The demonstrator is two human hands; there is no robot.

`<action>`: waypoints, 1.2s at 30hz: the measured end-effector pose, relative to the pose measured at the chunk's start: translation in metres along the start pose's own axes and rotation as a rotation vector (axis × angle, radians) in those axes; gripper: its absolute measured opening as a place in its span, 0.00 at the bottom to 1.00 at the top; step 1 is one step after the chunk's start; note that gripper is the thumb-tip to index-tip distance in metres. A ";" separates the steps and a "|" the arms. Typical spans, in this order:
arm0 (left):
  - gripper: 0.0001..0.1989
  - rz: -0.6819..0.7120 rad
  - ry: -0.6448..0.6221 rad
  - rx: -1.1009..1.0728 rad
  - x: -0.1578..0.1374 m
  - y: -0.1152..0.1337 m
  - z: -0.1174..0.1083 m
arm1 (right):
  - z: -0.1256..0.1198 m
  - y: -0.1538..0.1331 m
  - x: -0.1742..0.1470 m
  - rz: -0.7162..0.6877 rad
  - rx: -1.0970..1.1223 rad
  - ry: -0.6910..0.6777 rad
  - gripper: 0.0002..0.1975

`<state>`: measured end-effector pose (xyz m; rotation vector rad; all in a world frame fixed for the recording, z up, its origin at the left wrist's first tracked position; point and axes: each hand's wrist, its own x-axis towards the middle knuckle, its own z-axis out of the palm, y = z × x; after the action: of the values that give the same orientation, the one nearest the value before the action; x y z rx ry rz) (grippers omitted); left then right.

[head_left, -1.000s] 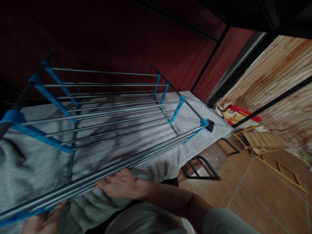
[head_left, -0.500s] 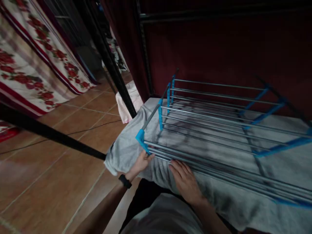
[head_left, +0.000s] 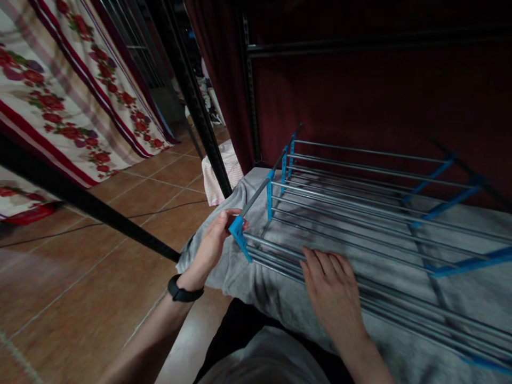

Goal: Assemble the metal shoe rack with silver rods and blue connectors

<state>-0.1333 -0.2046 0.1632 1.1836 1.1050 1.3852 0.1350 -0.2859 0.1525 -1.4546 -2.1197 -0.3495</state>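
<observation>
A clothes drying rack (head_left: 340, 188) with grey metal rods and blue plastic joints lies on a grey cloth. My left hand (head_left: 212, 240), with a black band at the wrist, is closed around the rack's near left blue corner; some fingertips are hidden behind that joint. Over the front rods rests my right hand (head_left: 330, 277), palm down, its fingers stretched out and lying close side by side. It touches the rods without wrapping round them.
The grey cloth (head_left: 236, 274) covers a raised surface inside a black metal frame (head_left: 200, 106). Behind hangs a dark red curtain (head_left: 340, 101). To the left are a floral curtain (head_left: 76, 101), a tiled floor (head_left: 80, 277) with a thin cable (head_left: 172, 209), and a pink-striped cloth (head_left: 220, 173).
My left hand has moved up from the joint's lower end to its top corner. My right hand has shifted right and farther onto the rods. The view has tilted slightly.
</observation>
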 end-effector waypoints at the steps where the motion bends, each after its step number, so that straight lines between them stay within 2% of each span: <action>1: 0.29 -0.020 -0.025 -0.007 0.002 0.006 0.008 | -0.001 0.001 0.002 -0.001 -0.014 -0.018 0.14; 4: 0.29 -0.072 -0.064 0.003 0.005 0.014 0.026 | -0.005 0.002 0.005 -0.031 -0.033 -0.012 0.11; 7: 0.28 -0.069 -0.058 0.035 0.007 0.012 0.033 | -0.007 0.004 0.006 -0.076 -0.041 0.027 0.09; 19: 0.21 -0.064 -0.059 0.098 0.005 0.017 0.031 | -0.009 0.008 0.009 -0.178 -0.061 0.037 0.09; 36: 0.22 -0.073 -0.074 0.085 0.007 0.016 0.029 | -0.006 0.010 0.011 -0.158 -0.043 0.022 0.11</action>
<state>-0.1066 -0.1978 0.1832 1.2336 1.1531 1.2400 0.1433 -0.2768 0.1629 -1.3037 -2.2277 -0.4701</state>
